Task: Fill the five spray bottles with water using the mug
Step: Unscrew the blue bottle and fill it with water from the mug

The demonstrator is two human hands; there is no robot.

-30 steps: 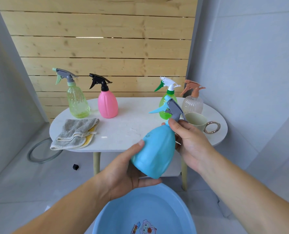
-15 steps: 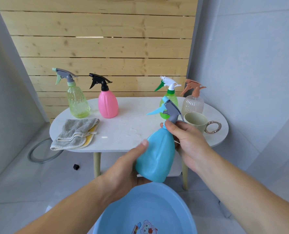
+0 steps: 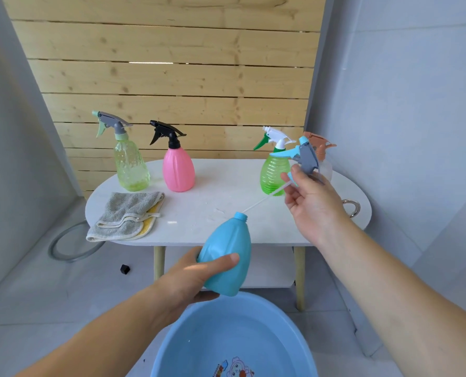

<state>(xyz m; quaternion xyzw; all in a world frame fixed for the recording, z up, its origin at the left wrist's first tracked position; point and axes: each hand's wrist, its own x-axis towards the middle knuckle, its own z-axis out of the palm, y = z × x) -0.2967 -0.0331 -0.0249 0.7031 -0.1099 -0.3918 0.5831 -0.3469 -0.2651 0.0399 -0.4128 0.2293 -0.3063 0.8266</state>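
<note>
The wooden slat wall (image 3: 172,77) backs a white oval table (image 3: 221,191), whose right end is crossed by the person's right forearm. In front of the table a blue basin (image 3: 226,330) sits low and is cut off by the bottom edge; whether it holds water is hard to make out. Both forearms reach in from the lower corners. The blue bottle (image 3: 226,248) is off the table, tilted with its open neck up and to the right, over the basin's far rim; the left hand (image 3: 196,278) grips its body, thumb across the front and fingers beneath. On the table stand a pale green bottle (image 3: 131,167) and a pink bottle (image 3: 178,170) at the left, with a grey cloth (image 3: 128,213) lying on a yellow cloth (image 3: 147,227) before them. A green bottle (image 3: 272,172) stands at the right, and a brown-topped bottle (image 3: 319,141) is largely hidden behind the raised right hand (image 3: 313,202). That hand pinches the unscrewed spray head (image 3: 306,157) at its collar, and the dip tube (image 3: 259,202) slants down to the bottle's mouth. Only the ring handle of the mug (image 3: 358,208) shows past the wrist. A grey hoop (image 3: 63,254) and a small black object (image 3: 124,269) lie on the floor.
</note>
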